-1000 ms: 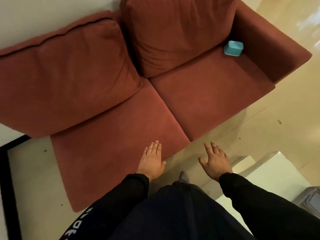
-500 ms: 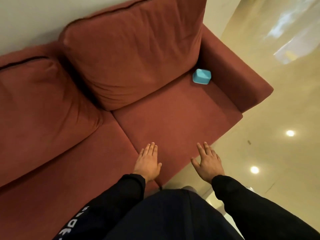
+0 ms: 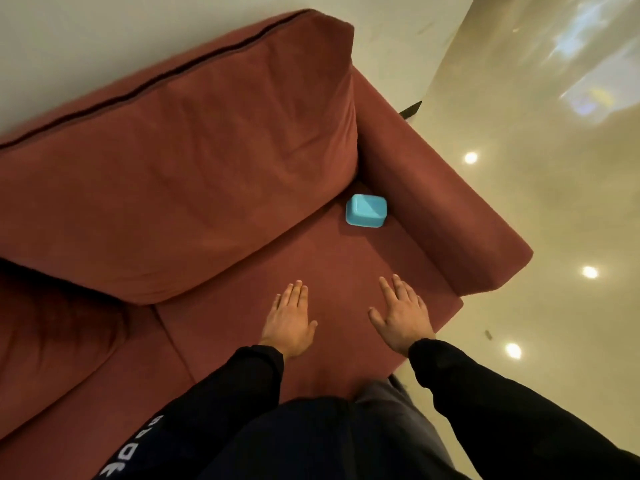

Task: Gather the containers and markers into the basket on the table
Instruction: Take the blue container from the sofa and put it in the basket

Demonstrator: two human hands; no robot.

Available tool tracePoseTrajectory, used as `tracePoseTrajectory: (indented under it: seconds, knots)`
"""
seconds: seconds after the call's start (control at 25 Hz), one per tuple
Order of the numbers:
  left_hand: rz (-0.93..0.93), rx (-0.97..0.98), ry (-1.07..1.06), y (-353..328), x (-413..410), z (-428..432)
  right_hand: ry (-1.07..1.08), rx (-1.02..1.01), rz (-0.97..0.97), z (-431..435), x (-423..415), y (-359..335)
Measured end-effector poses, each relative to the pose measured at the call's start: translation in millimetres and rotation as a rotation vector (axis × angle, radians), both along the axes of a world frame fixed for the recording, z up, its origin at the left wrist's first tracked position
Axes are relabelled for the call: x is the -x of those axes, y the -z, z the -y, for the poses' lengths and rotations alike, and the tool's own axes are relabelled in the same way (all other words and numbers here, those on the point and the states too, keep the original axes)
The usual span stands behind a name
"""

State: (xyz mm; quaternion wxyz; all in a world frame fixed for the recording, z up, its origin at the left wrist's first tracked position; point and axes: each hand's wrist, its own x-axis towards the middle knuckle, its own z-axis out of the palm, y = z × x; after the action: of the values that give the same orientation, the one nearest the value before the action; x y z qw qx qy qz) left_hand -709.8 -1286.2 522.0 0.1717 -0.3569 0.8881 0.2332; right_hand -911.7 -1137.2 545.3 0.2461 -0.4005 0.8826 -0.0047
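A small light-blue rectangular container (image 3: 366, 215) lies upside down on the seat of a red sofa, in the corner where the back cushion meets the right armrest. My left hand (image 3: 290, 318) hovers flat and open over the seat, well short of the container. My right hand (image 3: 401, 315) is also open, fingers spread, nearer the seat's front edge and below the container. Both hands hold nothing. No basket, table or markers are in view.
The red sofa (image 3: 311, 271) fills most of the view, with a large back cushion (image 3: 180, 174) and a right armrest (image 3: 443, 209). A glossy beige floor (image 3: 554, 237) with light reflections lies to the right. A pale wall rises behind.
My view has moved right and closer to the sofa's right end; the blue container now sits nearer. Both hands have come forward over the right seat cushion, still open.
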Motion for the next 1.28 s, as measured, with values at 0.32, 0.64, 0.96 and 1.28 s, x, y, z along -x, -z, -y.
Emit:
tracePoseTrajectory:
  seconds: [0.32, 0.64, 0.96, 1.28]
  knots:
    - [0.048, -0.022, -0.16, 81, 168, 101, -0.342, -0.039, 0.062, 184, 185, 90]
    - [0.313, -0.102, -0.172, 204, 212, 134, -0.648, -0.134, -0.073, 295, 233, 198]
    - [0.331, -0.1, -0.174, 209, 212, 132, -0.732, -0.171, -0.216, 287, 225, 198]
    - [0.202, -0.046, -0.266, 112, 123, 85, -0.722, -0.159, -0.167, 223, 155, 108]
